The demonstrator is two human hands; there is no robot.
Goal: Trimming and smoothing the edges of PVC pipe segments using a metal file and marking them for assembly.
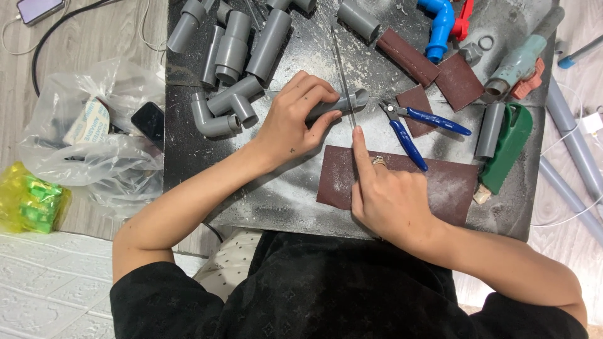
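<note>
Left hand [292,122] wraps a short grey pipe piece [347,102], fingers curled over its top, thumb under, pinning it flat on the dark dusty worktop [276,194]. Only the pipe's open right end sticks out past the fingertips; the rest is hidden inside the grip. Right hand [386,198] holds a thin saw blade [343,72], index finger stretched straight along its near end, other fingers folded tight underneath; exact pinch on the blade's butt is hidden, cannot tell how the thumb sits. Blade runs away from the person, crossing the pipe just right of the left fingertips, near the pipe's exposed end. Ring on the right hand.

Under the right hand lies a big brown sandpaper sheet [455,188], dusted white. Blue-handled pliers [414,129] lie just right of the pipe end, jaws pointing at it, not touching either hand. More sandpaper scraps further back right. Pile of grey pipe fittings [232,56] behind and left of the left hand, an elbow piece close to the wrist. Green-handled tool [509,147] and a grey tube at right edge, blue elbow fitting [440,22] top. Clear plastic bag [94,135] on the floor left
</note>
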